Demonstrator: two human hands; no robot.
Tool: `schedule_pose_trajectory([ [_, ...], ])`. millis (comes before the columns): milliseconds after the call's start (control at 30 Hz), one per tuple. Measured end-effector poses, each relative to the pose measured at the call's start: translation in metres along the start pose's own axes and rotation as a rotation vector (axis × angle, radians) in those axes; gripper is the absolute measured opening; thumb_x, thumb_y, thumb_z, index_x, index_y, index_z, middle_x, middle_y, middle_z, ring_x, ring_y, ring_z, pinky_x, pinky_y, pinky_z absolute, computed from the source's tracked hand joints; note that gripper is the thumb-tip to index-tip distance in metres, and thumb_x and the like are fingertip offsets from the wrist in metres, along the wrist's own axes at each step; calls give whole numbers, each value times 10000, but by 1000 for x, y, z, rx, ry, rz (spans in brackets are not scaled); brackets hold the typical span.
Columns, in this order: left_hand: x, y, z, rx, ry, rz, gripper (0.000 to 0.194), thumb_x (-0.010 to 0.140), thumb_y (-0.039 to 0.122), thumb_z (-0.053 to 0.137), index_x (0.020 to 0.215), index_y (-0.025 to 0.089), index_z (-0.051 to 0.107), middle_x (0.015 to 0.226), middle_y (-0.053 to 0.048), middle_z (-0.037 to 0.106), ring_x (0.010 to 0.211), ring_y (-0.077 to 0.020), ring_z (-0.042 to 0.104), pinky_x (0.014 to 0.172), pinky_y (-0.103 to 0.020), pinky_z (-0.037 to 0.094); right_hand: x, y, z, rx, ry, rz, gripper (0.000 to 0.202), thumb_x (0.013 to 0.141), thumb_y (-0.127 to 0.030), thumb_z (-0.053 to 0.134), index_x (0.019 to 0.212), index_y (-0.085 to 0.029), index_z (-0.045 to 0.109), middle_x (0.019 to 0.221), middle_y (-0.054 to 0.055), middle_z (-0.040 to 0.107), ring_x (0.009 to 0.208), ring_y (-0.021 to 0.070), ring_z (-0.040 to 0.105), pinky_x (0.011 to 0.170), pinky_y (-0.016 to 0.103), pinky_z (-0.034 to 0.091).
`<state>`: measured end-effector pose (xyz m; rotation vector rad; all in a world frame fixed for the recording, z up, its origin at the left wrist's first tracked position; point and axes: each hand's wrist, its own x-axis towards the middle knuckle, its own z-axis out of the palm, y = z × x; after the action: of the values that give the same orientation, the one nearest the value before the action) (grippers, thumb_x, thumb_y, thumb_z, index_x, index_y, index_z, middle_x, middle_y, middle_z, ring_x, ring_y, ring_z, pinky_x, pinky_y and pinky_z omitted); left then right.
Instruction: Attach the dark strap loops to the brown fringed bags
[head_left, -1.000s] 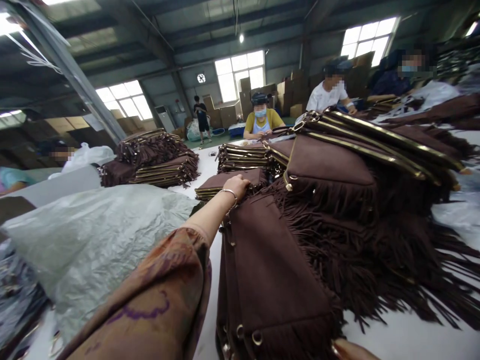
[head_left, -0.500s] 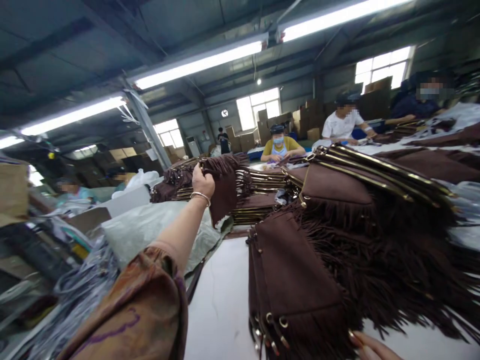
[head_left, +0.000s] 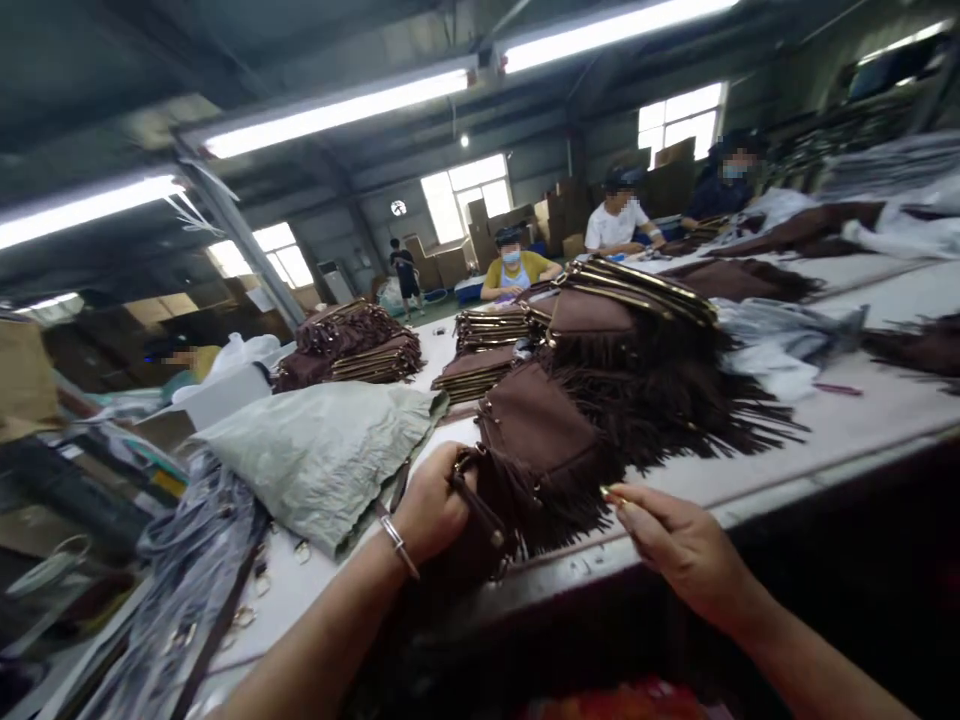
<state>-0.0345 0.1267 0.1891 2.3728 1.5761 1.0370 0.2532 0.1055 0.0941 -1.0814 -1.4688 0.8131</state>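
Observation:
My left hand, with a bracelet at the wrist, is closed on the top corner of a dark brown bag, by its strap and metal ring. This bag hangs at the table's front edge, its lower part dark and hard to make out. My right hand pinches a small gold-coloured metal piece to the right of that bag. Just beyond my hands lie brown fringed bags. Behind them rises a taller pile of fringed bags with gold zippers.
A pale green sack lies left of my left hand, near wrapped grey straps and loose metal rings. More bags are stacked behind the sack. Clear plastic lies at right. Several people are across the table.
My left hand has drawn back from the far stack to the table's front edge with a bag. My right hand has come further into view. The camera's view has shifted.

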Motion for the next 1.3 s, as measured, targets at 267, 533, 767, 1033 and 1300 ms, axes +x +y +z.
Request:
schedule_pose_trajectory([
  [267, -47, 48, 66, -120, -89, 140, 304, 922, 287, 532, 1201, 179, 587, 1090, -107, 727, 969, -212, 698, 859, -332, 570, -26, -56, 11, -263, -92, -271, 274, 956, -303, 448, 1037, -198, 688, 997, 61, 749, 910, 179, 690, 798, 279, 548],
  [533, -59, 62, 66, -173, -155, 265, 358, 905, 177, 468, 1251, 200, 556, 1088, -87, 725, 950, -182, 693, 853, -301, 556, -42, -52, 10, -344, -61, -233, 269, 942, -298, 453, 1032, -193, 685, 945, 54, 744, 867, 182, 685, 789, 298, 545],
  [767, -61, 71, 68, -127, -103, 241, 160, 883, 199, 520, 986, 208, 642, 846, -47, 730, 754, -162, 679, 713, -273, 536, -45, -47, 16, -401, -35, -265, 243, 937, -269, 453, 1017, -189, 668, 967, 68, 739, 875, 187, 685, 792, 308, 549],
  [1033, -64, 77, 82, -47, -50, 296, 133, 906, 193, 479, 858, 202, 604, 733, -43, 688, 662, -153, 654, 650, -253, 517, -48, -40, 23, -552, -18, -283, 216, 958, -231, 412, 1007, -178, 616, 943, 91, 705, 882, 220, 664, 803, 362, 542],
  [1300, -62, 74, 89, -22, 36, 175, 153, 925, 227, 456, 836, 222, 580, 721, -29, 672, 646, -156, 641, 637, -267, 505, -48, -30, 38, -674, 72, -349, 237, 971, -228, 387, 1058, -139, 589, 900, 121, 680, 872, 241, 653, 793, 383, 555],
])
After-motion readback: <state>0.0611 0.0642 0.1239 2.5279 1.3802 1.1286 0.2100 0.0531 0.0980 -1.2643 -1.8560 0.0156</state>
